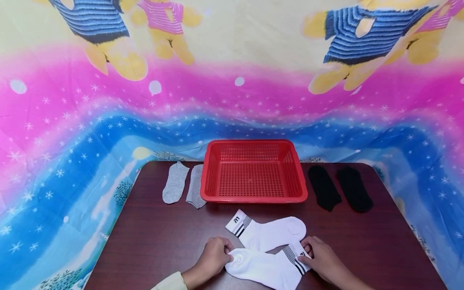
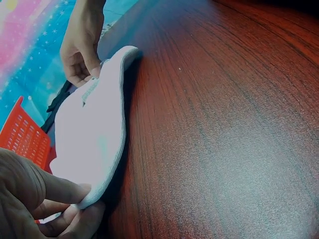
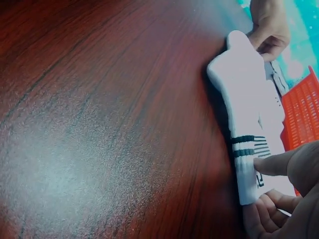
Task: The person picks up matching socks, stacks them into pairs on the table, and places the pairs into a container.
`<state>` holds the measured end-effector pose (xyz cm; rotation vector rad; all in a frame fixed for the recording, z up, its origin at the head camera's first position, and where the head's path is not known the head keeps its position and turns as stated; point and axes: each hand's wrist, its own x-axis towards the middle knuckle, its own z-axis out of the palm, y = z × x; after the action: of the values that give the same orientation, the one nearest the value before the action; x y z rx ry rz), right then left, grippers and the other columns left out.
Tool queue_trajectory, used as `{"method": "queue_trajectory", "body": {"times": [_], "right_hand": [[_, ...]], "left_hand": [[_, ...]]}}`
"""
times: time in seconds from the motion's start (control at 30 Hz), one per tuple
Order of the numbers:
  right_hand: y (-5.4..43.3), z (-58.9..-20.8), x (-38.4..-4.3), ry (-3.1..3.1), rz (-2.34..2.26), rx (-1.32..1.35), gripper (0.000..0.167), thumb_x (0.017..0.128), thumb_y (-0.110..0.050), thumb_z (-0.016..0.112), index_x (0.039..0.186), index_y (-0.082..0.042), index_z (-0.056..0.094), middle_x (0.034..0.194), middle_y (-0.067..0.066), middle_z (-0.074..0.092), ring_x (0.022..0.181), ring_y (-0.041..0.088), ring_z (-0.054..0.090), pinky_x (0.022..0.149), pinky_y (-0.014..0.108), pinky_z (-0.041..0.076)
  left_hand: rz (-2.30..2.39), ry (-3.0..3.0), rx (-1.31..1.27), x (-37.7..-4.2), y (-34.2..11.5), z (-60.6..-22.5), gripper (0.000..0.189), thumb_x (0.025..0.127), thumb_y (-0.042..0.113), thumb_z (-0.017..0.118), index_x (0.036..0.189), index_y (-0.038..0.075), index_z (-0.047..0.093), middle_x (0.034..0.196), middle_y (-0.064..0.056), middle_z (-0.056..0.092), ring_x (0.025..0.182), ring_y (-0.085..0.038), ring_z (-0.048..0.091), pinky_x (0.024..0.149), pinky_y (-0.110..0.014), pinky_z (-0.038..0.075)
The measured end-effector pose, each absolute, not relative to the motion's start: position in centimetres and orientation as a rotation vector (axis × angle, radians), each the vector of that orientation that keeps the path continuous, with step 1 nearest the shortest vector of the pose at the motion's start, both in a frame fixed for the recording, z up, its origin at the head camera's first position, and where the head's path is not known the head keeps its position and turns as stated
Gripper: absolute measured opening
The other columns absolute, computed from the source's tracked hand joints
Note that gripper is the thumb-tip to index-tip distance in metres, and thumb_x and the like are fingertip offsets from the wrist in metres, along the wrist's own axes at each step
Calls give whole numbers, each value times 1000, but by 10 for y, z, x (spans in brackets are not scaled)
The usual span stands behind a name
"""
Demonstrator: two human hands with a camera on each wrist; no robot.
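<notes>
Over a dark wooden counter (image 1: pixel 145 237) now, facing cartoon-printed cloth (image 1: pixel 232 96) across the upper frame, pinching a white sock (image 1: pixel 266 268) at bottom centre: by toe (image 1: pixel 236 262) with left fingers (image 2: pixel 89 219), by cuff (image 1: pixel 295 257) with right fingers (image 3: pixel 253 221)!

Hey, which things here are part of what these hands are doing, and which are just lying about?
Likely the job:
near white sock, toe held by left hand, cuff by right hand
far white sock, similarly striped

Apparently lying about, untouched:
red basket
light grey sock; darker grey sock
inner black sock; outer black sock
</notes>
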<state>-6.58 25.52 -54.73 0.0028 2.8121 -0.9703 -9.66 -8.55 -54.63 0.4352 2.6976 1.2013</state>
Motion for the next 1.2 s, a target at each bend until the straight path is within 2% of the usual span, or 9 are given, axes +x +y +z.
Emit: {"method": "queue_trajectory", "body": {"times": [0.23, 0.57, 0.9, 1.2], "right_hand": [[253, -546, -70, 2771, -903, 69, 31, 79, -11, 85, 84, -16, 55, 80, -4, 48, 69, 1, 42, 62, 21, 37], [258, -547, -68, 2730, -999, 6, 20, 84, -11, 81, 88, -16, 61, 79, -5, 48, 69, -2, 41, 63, 20, 37], [271, -544, -71, 2651, -1152, -130, 13, 87, -12, 78, 92, -9, 66, 81, -4, 56, 73, -4, 45, 65, 20, 40], [282, -528, -75, 2324, -1412, -304, 16, 94, -7, 69, 101, 7, 65, 85, 1, 59, 74, -2, 51, 64, 20, 44]], "left_hand": [[1207, 2681, 422, -95, -85, -546, 21, 63, -9, 81, 71, 9, 73, 60, 10, 57, 57, 5, 45, 56, -17, 41], [1218, 2674, 429, -96, -86, -548, 19, 65, -7, 82, 74, 8, 76, 61, 9, 61, 59, 5, 47, 58, -18, 41], [1223, 2671, 447, -97, -87, -550, 17, 66, -6, 81, 76, 6, 76, 61, 8, 61, 58, 5, 46, 57, -16, 41], [1129, 2767, 536, -97, -88, -542, 22, 63, -8, 81, 75, 9, 73, 66, 7, 62, 64, 2, 51, 61, -18, 44]]}}
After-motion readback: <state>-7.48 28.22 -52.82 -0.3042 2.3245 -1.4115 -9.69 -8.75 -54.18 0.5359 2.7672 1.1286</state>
